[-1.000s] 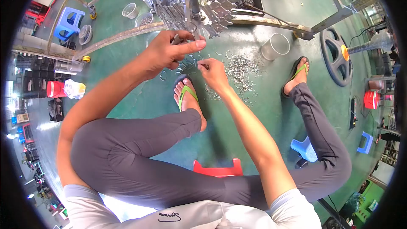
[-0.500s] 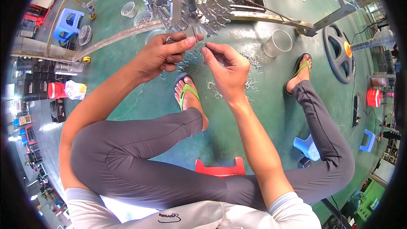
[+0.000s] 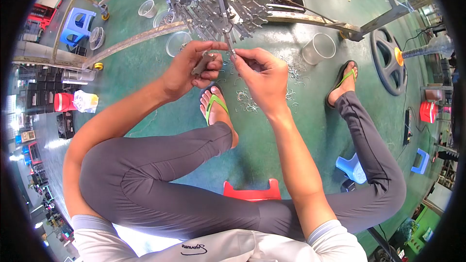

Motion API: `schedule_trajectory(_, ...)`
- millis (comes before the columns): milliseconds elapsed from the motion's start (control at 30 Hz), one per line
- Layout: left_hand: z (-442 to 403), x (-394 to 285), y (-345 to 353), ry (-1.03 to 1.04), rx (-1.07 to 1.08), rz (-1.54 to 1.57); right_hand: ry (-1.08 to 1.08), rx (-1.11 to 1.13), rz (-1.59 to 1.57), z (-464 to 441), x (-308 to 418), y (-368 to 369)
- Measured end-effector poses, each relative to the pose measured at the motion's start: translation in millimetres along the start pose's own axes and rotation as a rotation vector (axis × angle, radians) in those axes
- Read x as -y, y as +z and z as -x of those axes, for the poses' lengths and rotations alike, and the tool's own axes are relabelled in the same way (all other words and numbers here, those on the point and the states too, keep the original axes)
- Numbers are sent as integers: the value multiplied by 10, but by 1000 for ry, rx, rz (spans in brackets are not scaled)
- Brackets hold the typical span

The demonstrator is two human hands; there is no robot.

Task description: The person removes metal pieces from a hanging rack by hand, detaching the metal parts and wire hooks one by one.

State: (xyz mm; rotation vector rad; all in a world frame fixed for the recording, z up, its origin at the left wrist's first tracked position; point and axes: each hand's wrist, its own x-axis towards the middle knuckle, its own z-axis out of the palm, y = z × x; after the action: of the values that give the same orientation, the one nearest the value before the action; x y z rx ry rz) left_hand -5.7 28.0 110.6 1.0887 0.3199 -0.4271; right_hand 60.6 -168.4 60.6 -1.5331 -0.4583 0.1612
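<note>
My left hand (image 3: 194,65) has its fingers curled round a small flat metal piece (image 3: 203,63), with the index finger stretched towards the right fingertips. My right hand (image 3: 264,77) pinches thumb and index at the lower end of a narrow metal part (image 3: 229,43) below the rack. The left index fingertip is at that same part. Above both hands hangs a cluster of notched silver metal parts (image 3: 194,5) on a rack. Loose curved metal hooks (image 3: 247,101) lie scattered on the green floor beneath my hands.
A clear plastic cup (image 3: 318,48) stands on the floor at the right, and a clear tub (image 3: 178,43) at the left. Rusty frame bars (image 3: 136,43) cross behind the rack. A black handwheel (image 3: 386,60) stands at the right. Near my legs is a red stool (image 3: 252,194).
My left hand has lowered slightly; its thumb has left the rack, and a metal piece now shows in its curled fingers. My right fingertips are now on a hanging part. The rack's parts have shifted.
</note>
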Motion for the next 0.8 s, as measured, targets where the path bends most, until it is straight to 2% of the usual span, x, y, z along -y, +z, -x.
schedule_trajectory(33,-7,60,-62,-21,61,146,21,10,10,-7,17,-26)
schedule_trajectory(133,-91,227,-170,-78,50,106,38,76,25,-28,91,-96)
schedule_trajectory(233,-94,319,-92,-63,-60,58,37,112,27,-34,125,-102)
schedule_trajectory(433,-123,355,34,-55,-135,31,84,121,57,-37,184,-119)
schedule_trajectory(533,-153,372,18,-39,-130,-71,95,127,62,-49,224,-135)
schedule_trajectory(633,-191,442,-84,52,-13,-93,87,109,49,-46,195,-130)
schedule_trajectory(733,-181,438,50,85,-142,-98,144,93,24,-46,206,-142)
schedule_trajectory(800,-213,495,-30,117,-114,-137,151,96,19,-52,200,-150)
